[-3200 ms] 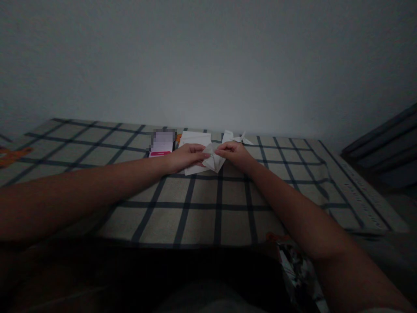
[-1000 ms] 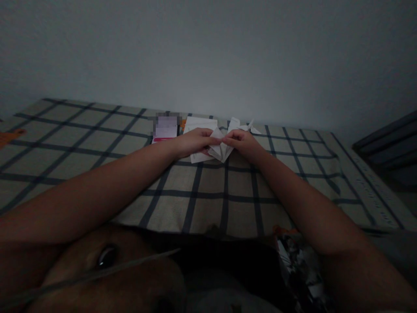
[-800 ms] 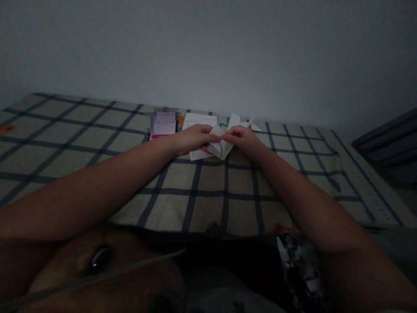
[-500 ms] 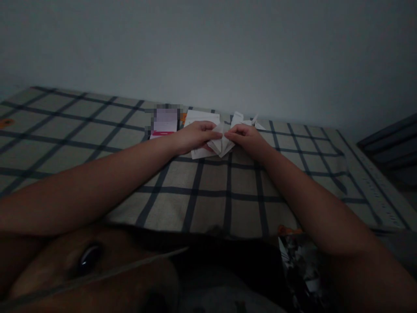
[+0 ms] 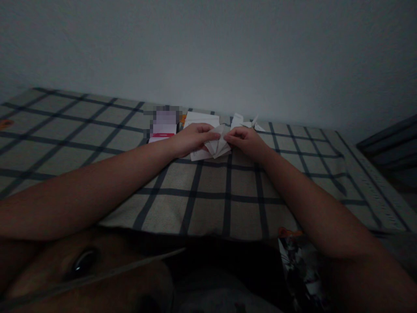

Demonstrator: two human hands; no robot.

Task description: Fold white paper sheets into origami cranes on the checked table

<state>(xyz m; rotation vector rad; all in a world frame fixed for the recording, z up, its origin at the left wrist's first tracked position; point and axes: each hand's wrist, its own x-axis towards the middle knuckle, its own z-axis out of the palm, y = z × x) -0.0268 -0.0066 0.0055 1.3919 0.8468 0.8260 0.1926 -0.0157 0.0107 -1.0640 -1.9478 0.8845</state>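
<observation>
A small folded piece of white paper is between my two hands, above the checked cloth. My left hand grips its left side, thumb on top. The fingers of my right hand are pinched together at its right edge. Behind my left hand lie flat white sheets, partly covered by it. A folded paper figure with pointed tips rests just beyond my right hand, beside another white paper strip.
Left of the sheets is a phone-like device with a lit, partly blurred screen. The checked cloth covers the surface up to a pale wall. A brown plush-like object with a shiny dark eye fills the lower left.
The folded paper has tilted and shifted slightly left, showing more of its face. My right fingertips have moved slightly apart from my left thumb.
</observation>
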